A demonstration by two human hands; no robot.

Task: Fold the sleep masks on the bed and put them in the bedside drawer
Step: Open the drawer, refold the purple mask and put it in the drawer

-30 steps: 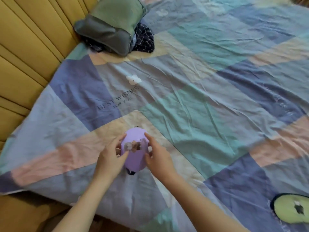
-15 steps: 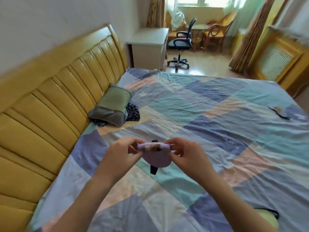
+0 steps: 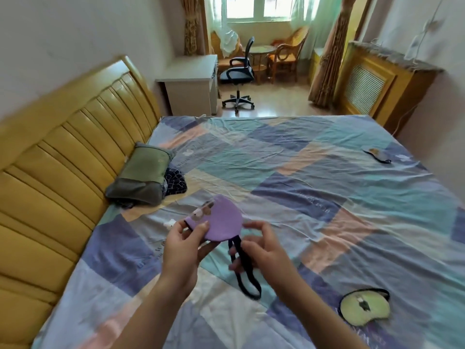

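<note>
Head view, over the bed (image 3: 314,187), patchwork cover.

Purple mask (image 3: 221,221): folded in half, held in the air above the cover, in front of the person's chest. Printed face shows along its upper left edge. Its dark strap (image 3: 245,270) hangs down from the lower edge in a long loop.

Left hand (image 3: 182,250): grasping the purple mask, thumb on top near the lower left edge, fingers underneath.

Right hand (image 3: 261,248): fingers curled about the strap just below the mask. The strap passes between thumb and fingers; whether it is firmly pinched or only hooked cannot be told, as there is some motion blur here.

Green mask (image 3: 363,307): lies flat on the cover, lower right, well apart from the hands, dark strap at its upper right side. Looks unfolded.

Third mask (image 3: 376,153): dark, small in the frame, lies near the far right edge of the bed. Too small to make out its detail.

Pillow (image 3: 143,176): green-grey, against the yellow headboard (image 3: 63,177), with dark patterned cloth (image 3: 175,183) tucked just beside it.

Beyond the bed: white desk (image 3: 191,83), black office chair (image 3: 237,71), window at back.
</note>
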